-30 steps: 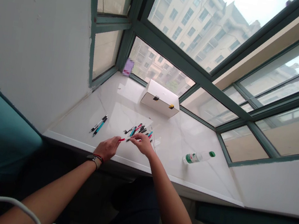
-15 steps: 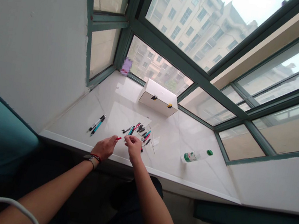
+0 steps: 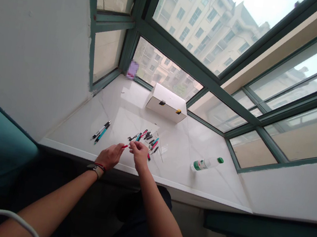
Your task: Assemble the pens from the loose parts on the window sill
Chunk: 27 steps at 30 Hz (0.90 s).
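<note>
Head view of a white window-ledge surface, with both of the person's hands at its near edge.

The left hand, which wears a dark watch and a red cord at the wrist, has its grip clamped on a red pen piece. The short free end of this piece points right and slightly away from the person. It is held just above the surface, in front of the pile of pen parts.

The right hand has its grip pinched together at that free end, so the two hands meet on the one piece. Whether the right fingertips also carry a smaller part cannot be told.

One second earlier the right hand lay further right, over the near edge of the pile and apart from the red tip. It has since drawn left and closed the gap. Several loose red and black parts now show just right of its knuckles. The left hand has barely shifted.

The other things keep their places on the surface:
- two whole pens lie side by side, well left of the pile;
- a white box stands at the back against the window frame;
- a clear bottle with a green cap lies on its side to the right.

A white cable crosses the lower left corner.
</note>
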### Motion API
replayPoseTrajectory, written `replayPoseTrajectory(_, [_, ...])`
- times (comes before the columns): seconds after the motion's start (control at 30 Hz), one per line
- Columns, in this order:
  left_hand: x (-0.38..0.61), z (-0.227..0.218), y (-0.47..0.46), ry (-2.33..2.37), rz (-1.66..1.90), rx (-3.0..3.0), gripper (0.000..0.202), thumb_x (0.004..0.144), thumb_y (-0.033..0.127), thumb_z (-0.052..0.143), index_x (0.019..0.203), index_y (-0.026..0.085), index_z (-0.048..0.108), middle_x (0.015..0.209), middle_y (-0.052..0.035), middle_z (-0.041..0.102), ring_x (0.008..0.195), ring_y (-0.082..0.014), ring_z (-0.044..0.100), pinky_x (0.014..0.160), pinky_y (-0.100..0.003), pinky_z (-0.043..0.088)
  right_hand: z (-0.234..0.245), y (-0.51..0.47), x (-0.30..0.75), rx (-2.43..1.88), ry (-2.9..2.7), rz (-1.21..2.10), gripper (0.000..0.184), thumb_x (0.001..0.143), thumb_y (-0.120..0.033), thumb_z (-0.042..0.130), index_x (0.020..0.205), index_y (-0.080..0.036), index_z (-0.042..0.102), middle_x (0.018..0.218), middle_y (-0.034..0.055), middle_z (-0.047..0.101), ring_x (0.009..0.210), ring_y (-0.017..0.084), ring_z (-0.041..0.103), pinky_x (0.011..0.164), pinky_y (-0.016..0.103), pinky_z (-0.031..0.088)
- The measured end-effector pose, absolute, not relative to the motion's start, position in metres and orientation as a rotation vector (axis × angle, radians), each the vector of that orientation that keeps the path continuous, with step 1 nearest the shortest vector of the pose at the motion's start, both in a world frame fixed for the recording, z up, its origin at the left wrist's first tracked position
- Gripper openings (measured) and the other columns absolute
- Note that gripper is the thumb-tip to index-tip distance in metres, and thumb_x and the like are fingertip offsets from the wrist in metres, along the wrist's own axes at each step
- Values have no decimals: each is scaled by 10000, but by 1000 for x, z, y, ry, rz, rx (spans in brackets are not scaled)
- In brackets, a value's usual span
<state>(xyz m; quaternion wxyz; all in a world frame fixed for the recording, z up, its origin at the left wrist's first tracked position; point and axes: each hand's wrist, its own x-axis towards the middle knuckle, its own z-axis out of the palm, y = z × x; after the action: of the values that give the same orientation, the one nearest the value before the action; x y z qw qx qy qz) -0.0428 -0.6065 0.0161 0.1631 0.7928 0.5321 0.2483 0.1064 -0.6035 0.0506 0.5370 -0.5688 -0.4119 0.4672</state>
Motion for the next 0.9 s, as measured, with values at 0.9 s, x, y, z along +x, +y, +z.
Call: replayPoseTrajectory(0.9, [-42,11,-605,1594,646,2229,334,966,401,262,1131,215,485,858,-61,662,745,-217,629,584,-273,351,57,-603,264,-2280,-2231,212,340,857,-104,465,1124,-242,623,1055,71,620,960,181,567,788,266,419])
